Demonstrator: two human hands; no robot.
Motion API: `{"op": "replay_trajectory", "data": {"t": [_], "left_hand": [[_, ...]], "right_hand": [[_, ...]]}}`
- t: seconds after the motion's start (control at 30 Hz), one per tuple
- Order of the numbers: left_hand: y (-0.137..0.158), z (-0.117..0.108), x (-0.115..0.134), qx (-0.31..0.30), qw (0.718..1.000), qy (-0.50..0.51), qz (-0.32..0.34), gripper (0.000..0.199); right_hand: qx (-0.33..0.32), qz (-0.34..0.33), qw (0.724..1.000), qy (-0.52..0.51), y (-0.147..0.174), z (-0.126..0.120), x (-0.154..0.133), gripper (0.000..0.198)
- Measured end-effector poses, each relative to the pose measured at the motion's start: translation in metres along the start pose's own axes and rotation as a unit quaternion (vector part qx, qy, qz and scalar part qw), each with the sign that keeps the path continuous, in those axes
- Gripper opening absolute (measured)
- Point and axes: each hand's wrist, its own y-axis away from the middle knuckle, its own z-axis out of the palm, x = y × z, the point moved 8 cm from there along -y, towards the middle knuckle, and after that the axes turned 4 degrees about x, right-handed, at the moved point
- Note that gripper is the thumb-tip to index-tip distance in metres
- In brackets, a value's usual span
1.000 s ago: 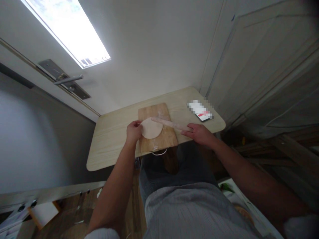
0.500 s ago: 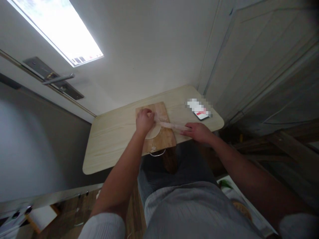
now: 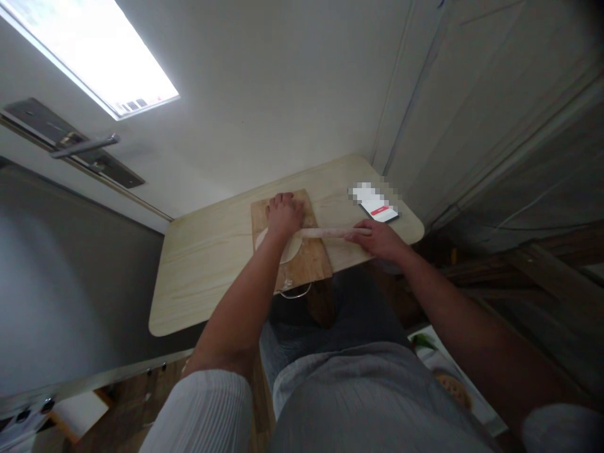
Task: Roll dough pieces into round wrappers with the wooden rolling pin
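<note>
A pale round sheet of dough [image 3: 293, 250] lies on a wooden cutting board [image 3: 314, 264]. My left hand [image 3: 285, 212] rests palm down over the far part of the dough and board, its fingers stretched out and a little apart. Its forearm covers part of the sheet. My right hand [image 3: 377, 239] is closed round the right end of a thin, pale rolling pin [image 3: 328, 233]. The pin's other end reaches over the board to the dough's edge beside my left hand.
The board sits on a light wood table [image 3: 198, 270] with rounded corners, against a white door with a metal handle [image 3: 85, 146]. A phone [image 3: 384, 211] lies at the table's right. Below right, a white tray [image 3: 472, 402] holds a woven-looking round item.
My left hand has shifted slightly right and away from me, and its curled fingers have spread out flat. The rolling pin has swung nearly level, with my right hand a bit farther right.
</note>
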Motion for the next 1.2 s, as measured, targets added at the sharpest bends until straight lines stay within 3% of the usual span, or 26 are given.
{"op": "replay_trajectory", "data": {"t": [0.23, 1.2], "left_hand": [[0.009, 0.004, -0.002, -0.001, 0.999, -0.042, 0.004, 0.041], [0.044, -0.004, 0.003, 0.000, 0.999, -0.045, 0.013, 0.044]], "right_hand": [[-0.014, 0.008, 0.998, -0.064, -0.003, 0.002, 0.003, 0.040], [-0.044, 0.028, 0.997, -0.063, 0.003, 0.001, -0.002, 0.037]]}}
